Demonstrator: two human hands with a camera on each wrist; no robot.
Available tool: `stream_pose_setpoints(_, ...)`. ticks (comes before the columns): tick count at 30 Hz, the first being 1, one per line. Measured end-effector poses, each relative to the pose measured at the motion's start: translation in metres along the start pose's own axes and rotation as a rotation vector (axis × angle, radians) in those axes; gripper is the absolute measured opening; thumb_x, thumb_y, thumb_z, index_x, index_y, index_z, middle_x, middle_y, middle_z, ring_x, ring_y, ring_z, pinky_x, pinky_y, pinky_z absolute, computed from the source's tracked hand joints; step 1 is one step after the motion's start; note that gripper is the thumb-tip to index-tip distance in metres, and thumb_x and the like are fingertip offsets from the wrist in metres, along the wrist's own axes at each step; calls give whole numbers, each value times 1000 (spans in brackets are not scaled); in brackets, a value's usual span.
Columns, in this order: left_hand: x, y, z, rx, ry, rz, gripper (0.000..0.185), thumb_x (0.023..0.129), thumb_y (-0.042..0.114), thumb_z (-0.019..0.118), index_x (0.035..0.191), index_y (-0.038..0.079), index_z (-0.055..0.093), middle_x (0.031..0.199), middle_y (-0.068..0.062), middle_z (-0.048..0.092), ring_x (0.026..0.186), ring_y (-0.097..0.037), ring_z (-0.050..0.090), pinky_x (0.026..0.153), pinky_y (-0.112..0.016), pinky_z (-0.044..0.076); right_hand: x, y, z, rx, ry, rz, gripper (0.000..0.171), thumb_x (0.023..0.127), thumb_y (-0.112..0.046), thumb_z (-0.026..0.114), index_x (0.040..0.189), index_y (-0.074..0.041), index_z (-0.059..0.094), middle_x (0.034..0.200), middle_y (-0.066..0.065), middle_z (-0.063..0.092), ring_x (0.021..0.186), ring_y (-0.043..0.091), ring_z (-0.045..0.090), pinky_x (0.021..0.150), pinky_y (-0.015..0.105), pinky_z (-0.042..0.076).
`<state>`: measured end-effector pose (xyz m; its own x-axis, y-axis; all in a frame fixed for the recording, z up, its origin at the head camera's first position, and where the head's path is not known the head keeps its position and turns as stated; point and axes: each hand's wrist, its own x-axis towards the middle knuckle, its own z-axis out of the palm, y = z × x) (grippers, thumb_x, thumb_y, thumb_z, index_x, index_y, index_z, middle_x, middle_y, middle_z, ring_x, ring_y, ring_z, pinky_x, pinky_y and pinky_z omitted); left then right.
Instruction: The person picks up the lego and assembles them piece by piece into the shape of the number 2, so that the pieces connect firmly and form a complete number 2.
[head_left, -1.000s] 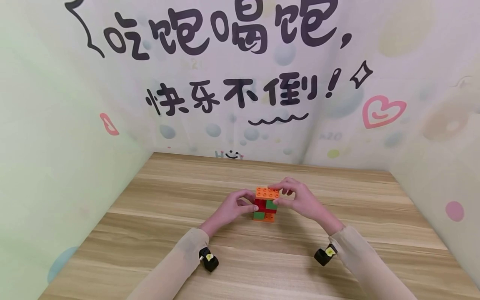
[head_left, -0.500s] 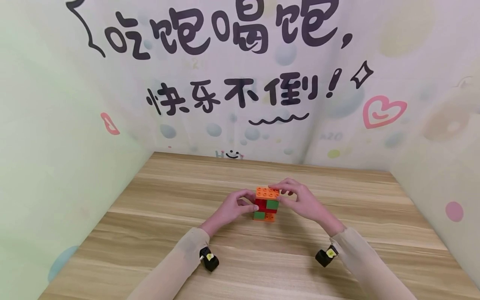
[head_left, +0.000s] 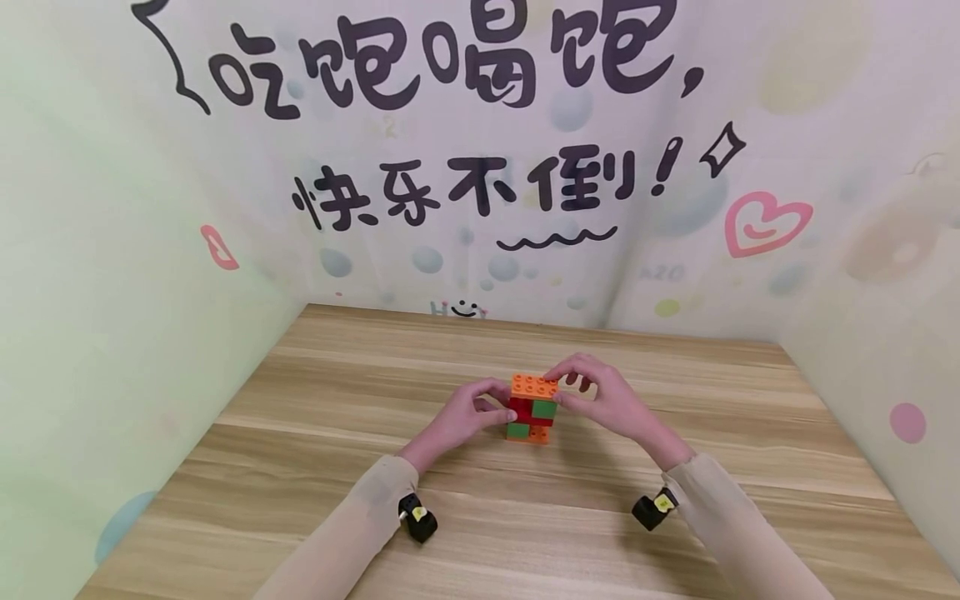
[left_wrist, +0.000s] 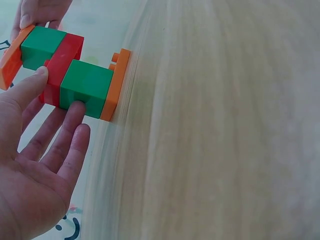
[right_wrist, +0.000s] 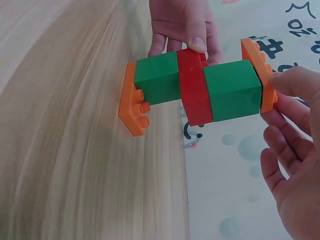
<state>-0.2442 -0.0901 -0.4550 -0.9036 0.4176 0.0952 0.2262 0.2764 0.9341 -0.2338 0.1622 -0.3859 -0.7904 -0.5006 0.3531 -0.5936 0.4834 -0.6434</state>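
Observation:
A stack of toy building bricks stands on the wooden table, in the middle of the head view. At its bottom is an orange flat brick [right_wrist: 131, 102], with a green brick [left_wrist: 86, 86] over part of it. Above come a red brick [right_wrist: 195, 87], a second green brick [right_wrist: 232, 90] and an orange top brick [head_left: 534, 385], studs up. My left hand [head_left: 467, 417] holds the stack from the left, its thumb on the red brick. With thumb and forefinger at the right end, my right hand [head_left: 603, 402] pinches the orange top brick; its other fingers are off the stack.
The wooden table [head_left: 360, 367] runs back to a printed cloth wall [head_left: 420, 275] with dark lettering. Cloth walls also flank it at left and right. Black wrist cameras [head_left: 654, 508] are strapped over both sleeves.
My right hand has shifted slightly right along the orange top brick, its thumb and fingertips nearer the right edge. My left hand and the stack look unmoved.

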Motion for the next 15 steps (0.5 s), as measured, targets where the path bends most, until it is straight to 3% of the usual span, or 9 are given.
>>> stream_pose_setpoints(5, 0, 0, 0, -5, -1, 0, 30, 91, 17, 72, 120, 13, 66, 117, -10, 67, 100, -26, 67, 85, -30, 57, 0, -18, -6, 18, -22, 4, 22, 87, -2, 71, 110, -3, 70, 106, 13, 69, 90, 31, 55, 75, 41, 47)
stream_pose_setpoints(15, 0, 0, 0, -1, -1, 0, 31, 91, 17, 72, 121, 12, 65, 117, -10, 68, 100, -27, 68, 84, -29, 57, 1, 15, 2, 17, -17, 12, 25, 88, -9, 73, 113, -12, 71, 110, 7, 69, 90, 21, 53, 75, 29, 44)
